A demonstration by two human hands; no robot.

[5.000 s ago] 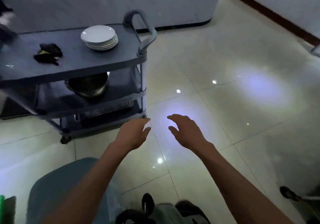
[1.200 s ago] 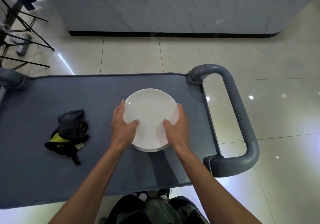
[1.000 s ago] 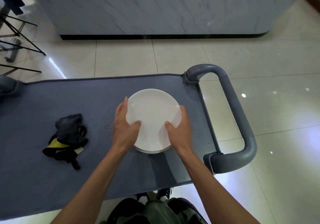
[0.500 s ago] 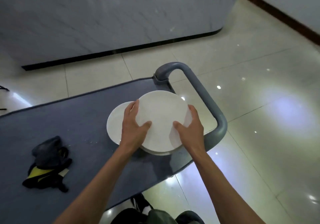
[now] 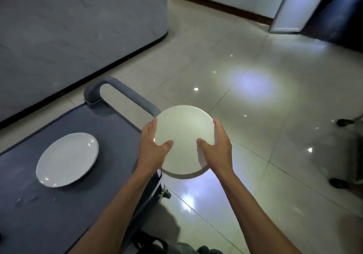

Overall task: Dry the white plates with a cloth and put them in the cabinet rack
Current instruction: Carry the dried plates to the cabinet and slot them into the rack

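Both hands are on the plate stack point(image 5: 183, 135): left hand point(image 5: 152, 148) grips its left rim, right hand point(image 5: 215, 148) grips its right rim, thumbs laid on the top plate's face, fingers curled around the edges. The stack is in the air, off the cart point(image 5: 110, 135), past its right edge and partly covering the cart handle point(image 5: 125, 94), with glossy floor tile point(image 5: 255, 96) beneath it. Stack thickness shows at the near rim, so there is more than one plate; count can't be read. Delta vs half a second ago: the stack then sat over the cart top near the handle, overlapping a lower plate; now it has cleared the cart to the right. One single plate point(image 5: 67, 159) is left behind, lying flat on the cart top toward its left side, well apart from the held stack. A second ago both hands clasped the full stack resting on the cart, with the dark cloth to its left; the cloth is out of frame now. View has swung right: grey counter wall point(image 5: 78, 27) at upper left, a white door point(image 5: 294, 4) at top right. A few specks point(image 5: 29, 199) on the cart top near the single plate.
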